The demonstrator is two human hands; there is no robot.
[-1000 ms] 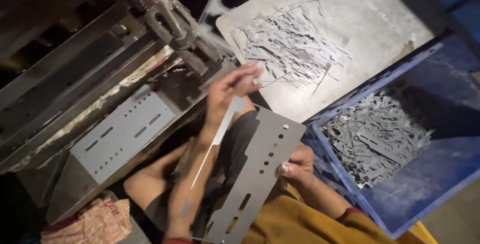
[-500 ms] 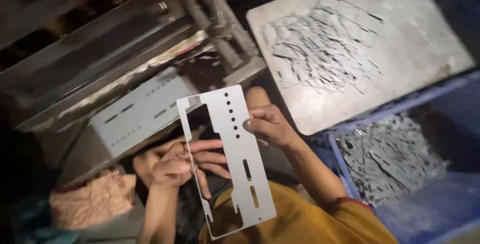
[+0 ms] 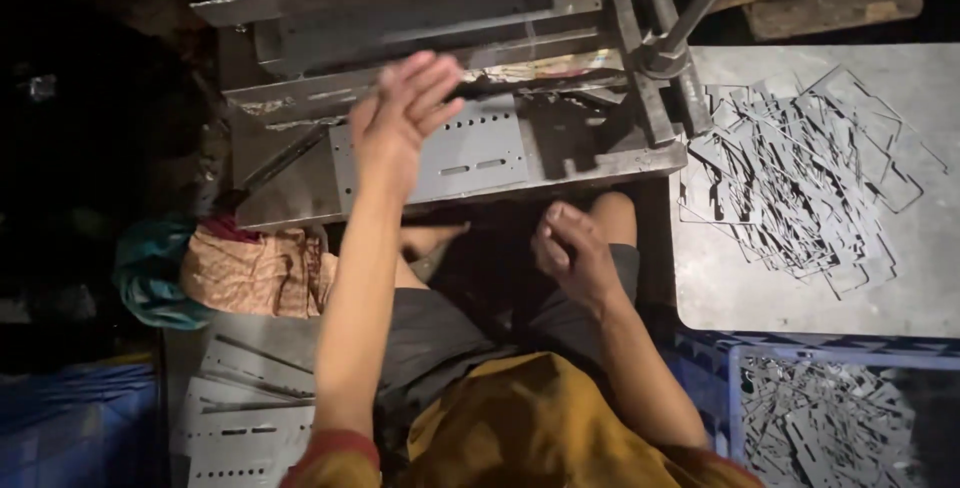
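Note:
My left hand (image 3: 402, 113) is raised with its fingers spread, in front of a perforated grey metal plate (image 3: 480, 153) that lies on the bed of a metal press (image 3: 420, 18). It holds nothing. My right hand (image 3: 563, 246) hangs lower, over my lap, with its fingers curled in and nothing visible inside them. It is apart from the press, just below its front edge. I sit with my knees under the machine.
The press lever (image 3: 695, 3) stands at the upper right. Thin metal offcuts (image 3: 800, 173) lie piled on a grey sheet (image 3: 760, 298) to the right. Below it, a blue crate (image 3: 705, 368) holds scraps. Punched plates (image 3: 245, 408) are stacked at lower left beside a crumpled cloth (image 3: 250, 268).
Both hands held a perforated plate half a second ago; now neither does. My left hand has gone up towards the press and my right hand has dropped over my lap.

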